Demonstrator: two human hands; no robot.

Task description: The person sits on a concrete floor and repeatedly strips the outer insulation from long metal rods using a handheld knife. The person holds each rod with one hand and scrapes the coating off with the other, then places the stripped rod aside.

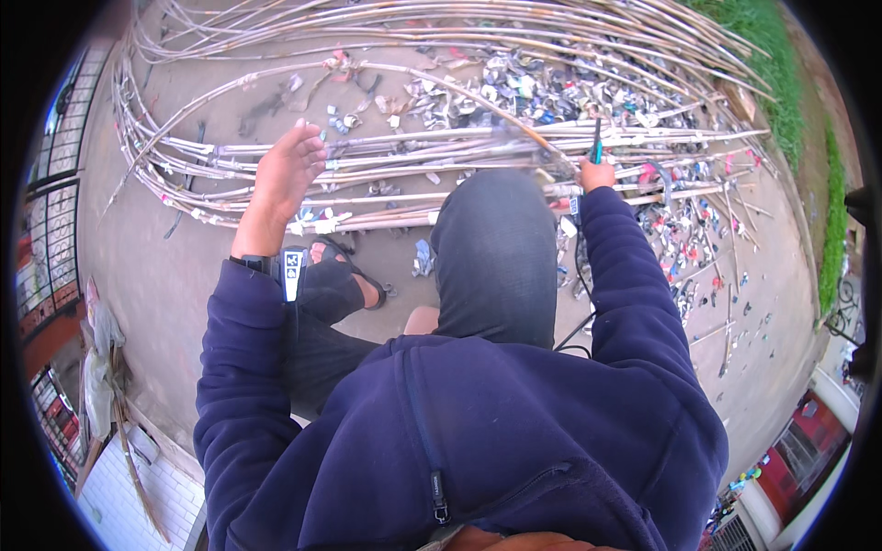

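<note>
My left hand [291,164] is raised over the left part of a row of long, thin bamboo poles [406,177]. Its fingers are extended and it appears to hold nothing. My right hand [597,175] is closed around a slim tool with a teal handle [597,148] and a dark upper part; its exact kind cannot be told. One bent pole [475,93] arcs above the row, its right end coming down beside my right hand. Whether that hand also grips the pole is unclear. Scraps of cloth or plastic are tied around the poles in places.
Beyond the row lie more long poles [441,34] and a heap of torn scraps [524,86]. Further scraps litter the concrete [751,275] at right. Grass [778,103] borders the far right. A metal grille [58,227] and a twig broom [134,475] stand at left.
</note>
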